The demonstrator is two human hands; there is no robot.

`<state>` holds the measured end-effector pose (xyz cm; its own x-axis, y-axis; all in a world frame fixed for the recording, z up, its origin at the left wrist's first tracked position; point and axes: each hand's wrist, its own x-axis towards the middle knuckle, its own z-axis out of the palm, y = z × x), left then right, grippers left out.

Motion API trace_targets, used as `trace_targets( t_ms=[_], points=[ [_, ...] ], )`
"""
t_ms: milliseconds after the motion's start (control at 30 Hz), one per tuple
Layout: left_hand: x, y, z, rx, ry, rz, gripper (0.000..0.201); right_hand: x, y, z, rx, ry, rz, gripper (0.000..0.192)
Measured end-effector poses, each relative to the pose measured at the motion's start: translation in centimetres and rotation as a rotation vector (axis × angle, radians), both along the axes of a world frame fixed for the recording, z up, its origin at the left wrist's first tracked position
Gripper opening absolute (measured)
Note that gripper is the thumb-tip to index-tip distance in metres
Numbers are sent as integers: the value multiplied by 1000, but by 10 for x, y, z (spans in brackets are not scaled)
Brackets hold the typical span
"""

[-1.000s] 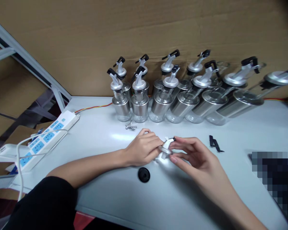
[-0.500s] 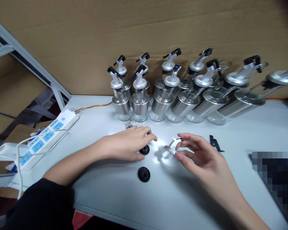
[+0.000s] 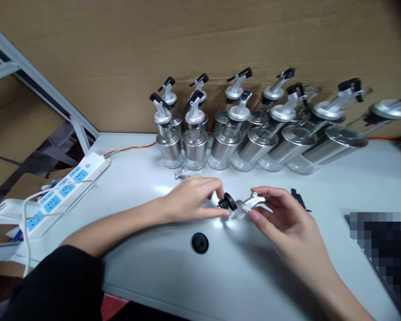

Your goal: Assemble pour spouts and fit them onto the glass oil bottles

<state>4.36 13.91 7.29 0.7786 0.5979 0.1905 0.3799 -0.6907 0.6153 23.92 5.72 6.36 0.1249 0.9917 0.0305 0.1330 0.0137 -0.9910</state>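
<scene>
My left hand (image 3: 195, 199) pinches a black ribbed stopper (image 3: 227, 201) between thumb and fingers, its flat disc side turned to the right. Close against that disc is a silver pourer spout (image 3: 247, 205), gripped by my right hand (image 3: 289, 218) at its narrow end. Whether the two parts touch, I cannot tell. Below them a second black stopper (image 3: 199, 243) lies on the table. Behind my left hand sits another silver spout part (image 3: 180, 174), partly hidden. Small black lever pieces (image 3: 299, 199) lie just beyond my right hand.
Two rows of glass-and-steel oil bottles (image 3: 196, 147) with pourer tops stand along the cardboard (image 3: 120, 67) at the back. A white power strip (image 3: 67, 191) with cables lies on the left. A dark pixelated object (image 3: 384, 249) is at the right edge of the white table (image 3: 147, 267).
My left hand has picked up the upper black stopper from the table and moved right with it. The spout in my right hand has shifted slightly right and now meets or nearly meets the stopper.
</scene>
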Motion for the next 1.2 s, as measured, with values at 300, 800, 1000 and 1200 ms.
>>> trace_targets(
  t_ms=[300, 800, 1000, 1200],
  points=[
    [8, -16, -43, 25, -348, -27, 42, 0, 3, 2, 10, -19, -148, 24],
    [7, -11, -41, 111, -539, -74, 23, 1, 4, 10, -60, -133, -46, 17],
    [6, -11, -44, 68, -512, -68, 26, 0, 5, 11, -74, -137, -4, 17],
    [6, -12, -51, -58, -495, -47, 39, 2, 5, 10, -59, -107, 48, 13]
  ],
)
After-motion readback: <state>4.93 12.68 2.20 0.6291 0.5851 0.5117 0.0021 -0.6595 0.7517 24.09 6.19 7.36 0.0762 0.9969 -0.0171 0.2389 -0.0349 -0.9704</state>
